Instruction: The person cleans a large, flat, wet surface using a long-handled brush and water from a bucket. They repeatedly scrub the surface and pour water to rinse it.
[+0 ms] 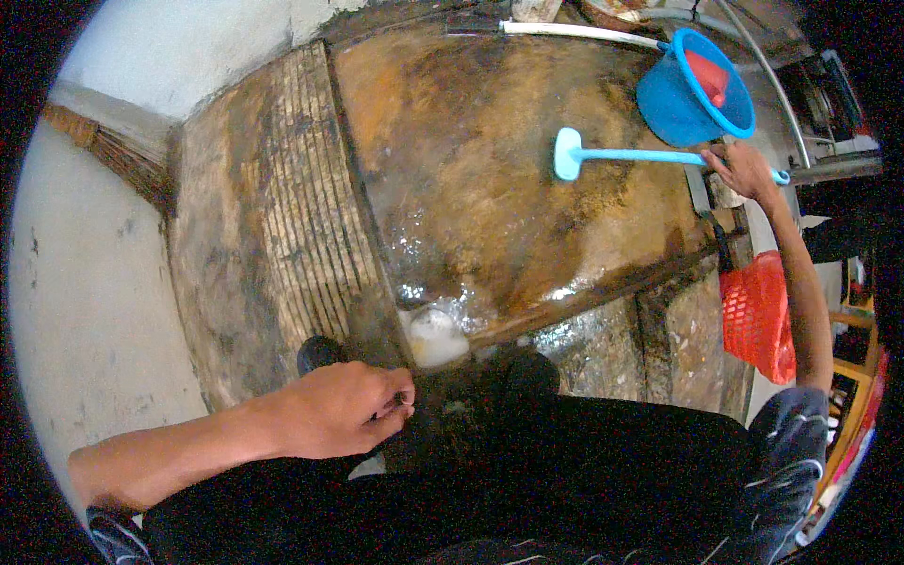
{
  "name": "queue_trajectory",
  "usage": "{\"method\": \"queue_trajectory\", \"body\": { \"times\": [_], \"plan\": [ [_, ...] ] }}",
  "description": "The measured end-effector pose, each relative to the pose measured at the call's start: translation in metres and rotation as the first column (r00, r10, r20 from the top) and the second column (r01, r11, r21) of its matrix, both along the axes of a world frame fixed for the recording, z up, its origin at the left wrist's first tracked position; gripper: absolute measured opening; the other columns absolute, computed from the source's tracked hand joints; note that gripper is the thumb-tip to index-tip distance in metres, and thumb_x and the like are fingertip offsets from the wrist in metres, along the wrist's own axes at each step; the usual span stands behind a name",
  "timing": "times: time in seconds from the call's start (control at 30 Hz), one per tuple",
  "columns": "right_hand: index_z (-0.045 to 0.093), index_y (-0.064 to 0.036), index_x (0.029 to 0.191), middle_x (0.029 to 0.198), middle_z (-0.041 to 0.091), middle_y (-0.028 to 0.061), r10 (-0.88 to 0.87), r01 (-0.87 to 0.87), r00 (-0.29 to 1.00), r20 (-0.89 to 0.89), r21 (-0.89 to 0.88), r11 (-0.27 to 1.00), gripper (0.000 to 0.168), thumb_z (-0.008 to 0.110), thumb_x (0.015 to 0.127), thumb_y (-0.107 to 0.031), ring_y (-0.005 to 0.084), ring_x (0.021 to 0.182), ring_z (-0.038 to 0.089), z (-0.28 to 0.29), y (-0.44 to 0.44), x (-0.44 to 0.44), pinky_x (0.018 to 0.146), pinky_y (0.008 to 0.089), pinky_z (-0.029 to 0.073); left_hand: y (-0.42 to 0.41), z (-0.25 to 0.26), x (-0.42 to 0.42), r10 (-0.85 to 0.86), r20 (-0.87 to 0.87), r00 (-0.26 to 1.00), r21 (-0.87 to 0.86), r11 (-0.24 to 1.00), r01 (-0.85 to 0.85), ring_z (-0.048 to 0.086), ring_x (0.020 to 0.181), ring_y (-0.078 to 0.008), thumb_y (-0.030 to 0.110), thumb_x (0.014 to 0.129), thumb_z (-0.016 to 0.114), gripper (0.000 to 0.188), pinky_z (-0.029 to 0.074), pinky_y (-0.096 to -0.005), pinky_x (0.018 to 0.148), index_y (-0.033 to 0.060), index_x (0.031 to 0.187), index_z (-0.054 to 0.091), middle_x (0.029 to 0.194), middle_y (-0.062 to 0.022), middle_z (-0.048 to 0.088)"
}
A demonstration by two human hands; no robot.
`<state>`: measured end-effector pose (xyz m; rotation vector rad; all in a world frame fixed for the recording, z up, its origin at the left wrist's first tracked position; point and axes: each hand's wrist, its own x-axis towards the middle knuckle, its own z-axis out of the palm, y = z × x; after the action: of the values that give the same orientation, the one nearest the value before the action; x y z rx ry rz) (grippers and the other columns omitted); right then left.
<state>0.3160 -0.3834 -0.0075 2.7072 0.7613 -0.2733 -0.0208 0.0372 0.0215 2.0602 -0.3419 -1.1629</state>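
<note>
My right hand (pixel 741 169) grips the light-blue handle of a long-handled scrub brush (pixel 635 156) close to its end. The brush's pale head (pixel 568 154) points left over the wet, brown-stained concrete floor (pixel 480 155). Just beyond that hand stands a blue plastic bucket (pixel 671 106) with a red plastic thing (pixel 705 76) inside. My left hand (pixel 353 409) is curled at the lower left in front of my body, and no object shows in it. White foam (pixel 436 337) lies on the floor near a low edge, a little above and right of my left hand.
A ridged concrete strip (pixel 311 191) runs along the left of the floor. A stick broom (pixel 120 155) leans by the wall at far left. A red plastic basket (pixel 759 318) is beneath my right forearm. A white pipe (pixel 579 32) lies along the far edge, beside the bucket.
</note>
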Motion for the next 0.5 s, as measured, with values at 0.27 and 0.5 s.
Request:
{"method": "queue_trajectory", "body": {
  "times": [0.27, 0.5],
  "plan": [
    [0.061, -0.007, 0.066, 0.056, 0.054, 0.0171, 0.221, -0.223, 0.975, -0.034, -0.24, 0.945, 0.05, 0.037, 0.08, -0.049, 0.0325, 0.056, 0.054, -0.039, 0.011, 0.021, 0.054, 0.0434, 0.043, 0.008, 0.004, -0.004, 0.059, -0.049, 0.997, 0.033, 0.998, -0.057, 0.058, 0.061, -0.0263, 0.014, 0.079, 0.047, 0.015, 0.046, -0.0368, 0.055, 0.0028, 0.089, 0.049, 0.072, -0.0135, 0.056],
    [0.056, -0.007, 0.051, 0.048, 0.049, 0.0169, 0.527, -0.527, 0.849, -0.031, -0.124, 0.841, 0.055, 0.037, 0.08, -0.05, 0.0325, 0.049, 0.052, -0.08, 0.038, 0.02, 0.049, 0.0419, 0.041, 0.008, -0.001, -0.002, 0.056, -0.025, 0.998, 0.017, 0.998, -0.055, 0.057, 0.062, -0.0266, 0.013, 0.078, 0.047, 0.016, 0.046, -0.0365, 0.055, 0.0016, 0.089, 0.048, 0.072, -0.0133, 0.056]
  ]
}}
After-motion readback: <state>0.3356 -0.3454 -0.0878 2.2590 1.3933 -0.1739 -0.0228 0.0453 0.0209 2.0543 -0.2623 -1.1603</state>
